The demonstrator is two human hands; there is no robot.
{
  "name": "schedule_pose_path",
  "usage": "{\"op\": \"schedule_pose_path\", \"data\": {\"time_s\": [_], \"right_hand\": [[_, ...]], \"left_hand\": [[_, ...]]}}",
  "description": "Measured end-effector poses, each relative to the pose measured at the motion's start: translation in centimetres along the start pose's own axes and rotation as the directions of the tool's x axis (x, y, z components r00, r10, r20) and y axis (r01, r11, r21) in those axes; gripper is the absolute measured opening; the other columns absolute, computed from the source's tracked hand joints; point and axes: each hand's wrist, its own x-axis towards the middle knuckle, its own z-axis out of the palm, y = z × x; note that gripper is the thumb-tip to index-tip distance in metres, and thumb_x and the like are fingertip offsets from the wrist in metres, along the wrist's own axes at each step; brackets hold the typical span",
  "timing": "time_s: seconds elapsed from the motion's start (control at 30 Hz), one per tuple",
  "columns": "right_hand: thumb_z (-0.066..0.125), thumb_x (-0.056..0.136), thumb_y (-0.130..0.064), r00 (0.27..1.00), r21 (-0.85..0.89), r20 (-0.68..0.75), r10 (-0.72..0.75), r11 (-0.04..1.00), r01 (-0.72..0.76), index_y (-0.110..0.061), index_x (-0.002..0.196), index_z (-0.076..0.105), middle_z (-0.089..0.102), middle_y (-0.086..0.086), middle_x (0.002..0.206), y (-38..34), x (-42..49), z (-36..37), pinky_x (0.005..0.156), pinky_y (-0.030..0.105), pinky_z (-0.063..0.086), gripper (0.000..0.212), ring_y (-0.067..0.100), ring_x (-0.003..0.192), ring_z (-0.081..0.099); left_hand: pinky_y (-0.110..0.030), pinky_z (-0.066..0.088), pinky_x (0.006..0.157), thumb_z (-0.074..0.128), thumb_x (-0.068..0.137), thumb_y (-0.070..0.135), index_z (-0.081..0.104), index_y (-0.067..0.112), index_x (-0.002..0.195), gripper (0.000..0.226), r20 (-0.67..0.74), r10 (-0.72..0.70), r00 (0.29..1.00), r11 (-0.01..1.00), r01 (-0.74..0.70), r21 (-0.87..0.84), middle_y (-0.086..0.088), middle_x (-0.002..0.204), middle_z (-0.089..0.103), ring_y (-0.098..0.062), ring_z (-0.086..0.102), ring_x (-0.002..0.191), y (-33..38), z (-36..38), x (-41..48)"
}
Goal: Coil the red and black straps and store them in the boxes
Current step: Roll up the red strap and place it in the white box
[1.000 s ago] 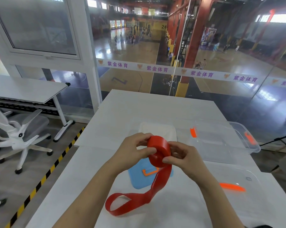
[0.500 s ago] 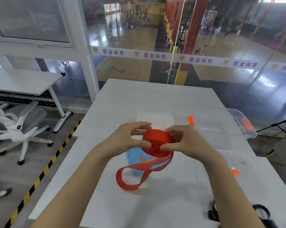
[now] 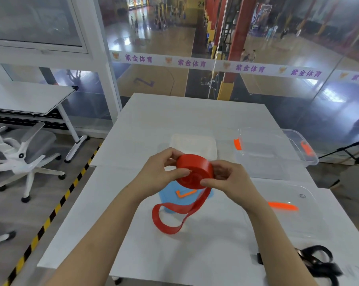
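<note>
A red strap (image 3: 194,171) is mostly wound into a thick coil held above the white table (image 3: 174,112). My left hand (image 3: 161,172) pinches the coil's left side and my right hand (image 3: 226,179) grips its right side. A short loose tail of the strap loops down onto the table in front of me. The black strap (image 3: 316,263) lies uncoiled at the near right edge. A clear box (image 3: 298,141) with orange latches stands at the far right. A clear lid (image 3: 302,219) with an orange handle lies nearer, on the right.
A blue lid (image 3: 168,198) with an orange clip lies under the coil. A white lid or tray (image 3: 193,144) sits behind my hands. A white office chair (image 3: 19,159) and a second table (image 3: 30,96) stand on the left, beyond black-and-yellow floor tape. A glass wall lies beyond.
The coil has grown and tipped from upright to nearly flat. The loose tail has become shorter and drawn closer to the coil. The view has tilted down, bringing the black strap into sight.
</note>
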Motion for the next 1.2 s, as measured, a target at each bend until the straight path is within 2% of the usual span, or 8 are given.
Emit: {"op": "schedule_pose_path", "data": {"time_s": [0.17,0.27,0.37,0.6,0.73,0.9,1.03,1.2], "right_hand": [[0.097,0.073,-0.018,0.998,-0.171,0.066,-0.021,0.985,0.032,-0.020,0.106,0.082,0.084,-0.005,0.094,-1.3,0.0,-1.0,0.091,0.034,0.065,0.036,0.011,0.092,0.080],[0.095,0.075,-0.023,0.992,-0.314,0.116,-0.054,0.945,0.088,-0.022,0.106,0.082,0.083,-0.009,0.093,-2.1,0.5,-1.1,0.092,0.035,0.064,0.034,0.007,0.092,0.079],[0.094,0.077,-0.027,0.987,-0.339,0.126,-0.104,0.930,0.141,-0.024,0.110,0.081,0.082,-0.011,0.097,-2.7,0.8,-1.3,0.094,0.030,0.063,0.036,0.004,0.096,0.078],[0.090,0.077,0.000,0.999,0.096,0.009,-0.042,0.995,0.041,-0.019,0.115,0.077,0.085,0.001,0.104,-0.8,-0.1,-0.6,0.095,0.031,0.063,0.044,0.018,0.101,0.081],[0.085,0.080,0.006,0.999,0.193,-0.022,-0.040,0.980,0.044,-0.014,0.114,0.078,0.084,0.008,0.103,0.0,-0.7,-0.3,0.091,0.030,0.063,0.040,0.024,0.100,0.081],[0.091,0.078,-0.001,1.000,0.074,0.026,-0.011,0.997,0.009,-0.016,0.106,0.081,0.085,0.003,0.095,-0.6,-0.4,-0.9,0.086,0.027,0.063,0.033,0.020,0.092,0.083],[0.095,0.077,-0.026,0.991,-0.225,0.130,-0.023,0.973,0.052,-0.021,0.110,0.082,0.084,-0.004,0.095,-1.9,0.2,-1.4,0.089,0.037,0.066,0.036,0.014,0.092,0.081],[0.095,0.077,-0.023,0.991,-0.234,0.103,-0.090,0.966,0.112,-0.027,0.113,0.081,0.083,-0.012,0.100,-2.4,-0.1,-1.6,0.092,0.027,0.063,0.039,0.007,0.098,0.079]], "left_hand": [[-0.028,0.053,0.104,0.083,0.087,0.023,0.067,0.034,0.116,0.034,0.225,-0.103,0.969,0.977,0.055,0.207,0.018,0.119,0.070,-0.003,0.062,0.119,0.4,-0.6,0.3],[-0.024,0.054,0.102,0.087,0.082,0.022,0.064,0.038,0.133,0.058,0.239,-0.070,0.969,0.983,0.026,0.183,0.020,0.126,0.068,-0.003,0.062,0.121,1.2,-0.4,0.3],[-0.020,0.052,0.099,0.087,0.082,0.028,0.071,0.034,0.125,0.047,0.200,0.009,0.980,0.976,-0.052,0.209,0.019,0.115,0.073,0.001,0.065,0.112,1.6,-0.1,0.4],[-0.028,0.063,0.086,0.083,0.087,0.020,0.073,0.027,0.118,0.034,-0.026,0.051,0.998,0.989,-0.055,-0.140,0.009,0.109,0.078,-0.007,0.073,0.106,1.0,0.2,-0.1],[-0.031,0.063,0.079,0.076,0.093,0.013,0.070,0.019,0.122,0.031,0.035,0.004,0.999,0.943,0.008,-0.334,-0.002,0.110,0.079,-0.021,0.076,0.103,0.5,0.2,-0.5],[-0.030,0.058,0.098,0.085,0.085,0.018,0.068,0.028,0.130,0.048,0.185,-0.015,0.983,0.991,0.039,-0.126,0.010,0.119,0.076,-0.010,0.071,0.114,-0.4,-0.4,-0.2],[-0.013,0.053,0.089,0.090,0.078,0.034,0.064,0.040,0.135,0.063,0.185,-0.012,0.983,0.993,-0.010,0.117,0.033,0.120,0.065,0.013,0.060,0.113,1.0,-0.3,0.2],[-0.022,0.054,0.098,0.083,0.086,0.034,0.070,0.034,0.125,0.042,0.163,0.072,0.984,0.982,-0.098,0.159,0.019,0.116,0.073,-0.002,0.066,0.110,1.6,0.7,0.1]]}}
